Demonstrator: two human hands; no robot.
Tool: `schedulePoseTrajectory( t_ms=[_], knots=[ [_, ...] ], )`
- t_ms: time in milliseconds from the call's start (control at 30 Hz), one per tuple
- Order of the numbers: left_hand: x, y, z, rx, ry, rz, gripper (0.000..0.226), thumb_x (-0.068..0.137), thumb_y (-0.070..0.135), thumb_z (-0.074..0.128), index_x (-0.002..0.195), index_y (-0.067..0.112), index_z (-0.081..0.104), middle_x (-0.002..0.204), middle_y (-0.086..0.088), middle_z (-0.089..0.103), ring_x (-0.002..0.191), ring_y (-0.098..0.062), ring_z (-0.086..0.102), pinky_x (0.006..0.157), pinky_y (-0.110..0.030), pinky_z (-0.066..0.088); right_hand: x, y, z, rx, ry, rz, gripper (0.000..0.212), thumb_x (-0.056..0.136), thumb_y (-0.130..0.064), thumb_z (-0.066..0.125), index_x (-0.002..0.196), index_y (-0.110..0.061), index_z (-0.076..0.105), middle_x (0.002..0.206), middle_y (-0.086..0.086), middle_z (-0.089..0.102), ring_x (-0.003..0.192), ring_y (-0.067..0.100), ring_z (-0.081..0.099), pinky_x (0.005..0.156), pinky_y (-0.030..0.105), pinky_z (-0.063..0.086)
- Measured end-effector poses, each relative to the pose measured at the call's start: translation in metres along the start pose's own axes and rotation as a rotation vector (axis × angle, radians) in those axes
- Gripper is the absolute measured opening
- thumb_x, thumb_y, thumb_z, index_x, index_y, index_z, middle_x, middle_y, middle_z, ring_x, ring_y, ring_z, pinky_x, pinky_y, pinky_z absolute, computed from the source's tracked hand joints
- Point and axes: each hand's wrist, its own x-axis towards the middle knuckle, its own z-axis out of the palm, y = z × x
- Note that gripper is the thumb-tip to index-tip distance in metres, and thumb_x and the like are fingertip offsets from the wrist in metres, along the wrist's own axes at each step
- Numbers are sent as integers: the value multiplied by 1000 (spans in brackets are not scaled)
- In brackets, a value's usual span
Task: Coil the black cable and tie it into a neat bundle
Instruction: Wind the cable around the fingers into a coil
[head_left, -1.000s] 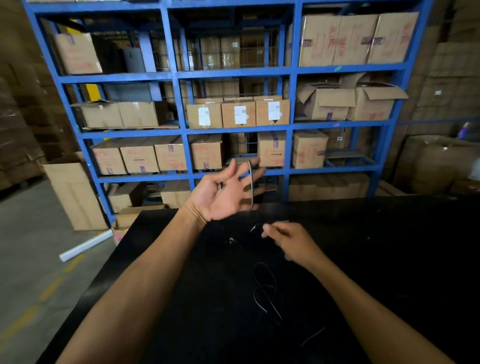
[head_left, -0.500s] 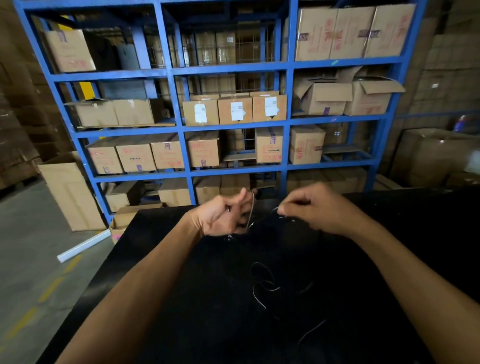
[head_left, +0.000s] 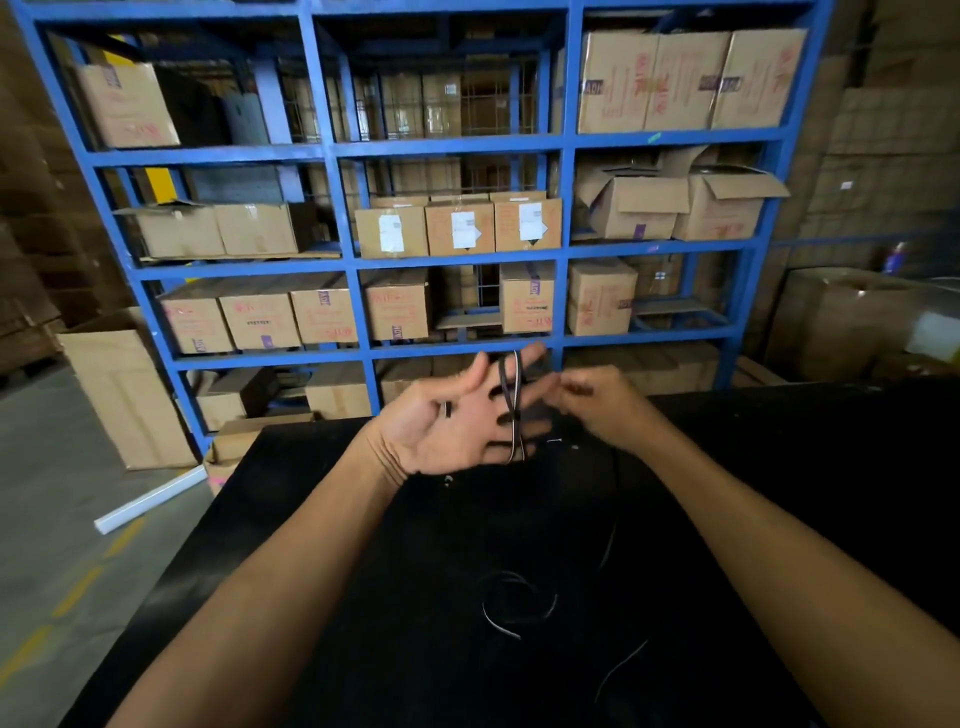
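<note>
My left hand (head_left: 451, 426) is raised palm up over the far edge of the black table (head_left: 779, 493), fingers spread. Loops of the thin black cable (head_left: 511, 405) are wound around its outstretched fingers. Just to the right, my right hand (head_left: 597, 410) pinches the cable close to those fingertips; it is blurred. From there the cable hangs down to the table, where its loose part (head_left: 514, 603) lies in a small curl with a strand trailing toward me on the right.
A tall blue shelving rack (head_left: 566, 208) full of cardboard boxes stands right behind the table. A large box (head_left: 124, 395) and a white bar (head_left: 150, 499) lie on the concrete floor at the left. More boxes stand at the right.
My left hand has opened its fingers and lifted, now showing two cable loops around them. My right hand moved in close beside the left fingertips. The curl on the table has shifted slightly.
</note>
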Motion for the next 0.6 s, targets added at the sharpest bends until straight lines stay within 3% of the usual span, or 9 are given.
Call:
schedulePoseTrajectory(
  t_ms=[67,133,233,333,400,500,600],
  knots=[
    [-1,12,-1,-55,66,85,62,100,43,39,158,32,22,168,-6,12,150,-46,11,121,-63,5,-16,4,30,29,-25,1,16,96,-39,60,87,-42,72,73,-22,68,61,-11,61,60,15,44],
    [-4,21,-7,-69,151,147,61,99,44,41,157,30,27,168,-7,14,147,-44,18,119,-62,13,-33,4,53,70,-29,-4,24,94,-53,56,88,-37,73,64,-17,62,48,-6,54,49,12,38],
    [-14,31,-22,-117,328,209,55,99,45,40,152,29,37,159,-10,30,134,-38,33,113,-57,25,-57,0,70,173,-83,34,36,93,-61,53,90,-31,73,62,-9,57,45,-1,47,43,18,38],
    [-30,34,-38,-155,472,229,46,103,46,34,145,29,45,149,-9,32,99,-28,56,87,-44,48,-72,-10,62,126,-129,19,27,96,-55,52,89,-37,72,61,-8,60,48,0,51,46,12,40],
    [-39,29,-48,-119,548,173,42,102,47,38,140,29,46,139,-8,37,90,-23,52,84,-39,43,-75,-24,45,68,-125,-10,19,97,-46,56,89,-39,72,60,-12,63,51,-1,57,47,11,41],
    [-45,13,-60,-29,626,31,39,99,46,45,132,32,61,129,-5,52,103,-26,52,101,-46,32,-69,-53,11,9,-131,-45,10,93,-41,66,87,-38,73,62,-17,66,52,-4,59,46,9,40],
    [-44,-3,-59,58,607,-123,36,90,45,61,120,28,71,122,-6,47,110,-27,40,107,-45,25,-51,-81,-26,17,-82,-92,5,91,-39,69,88,-37,72,66,-15,67,51,-2,58,43,8,41]
  ],
)
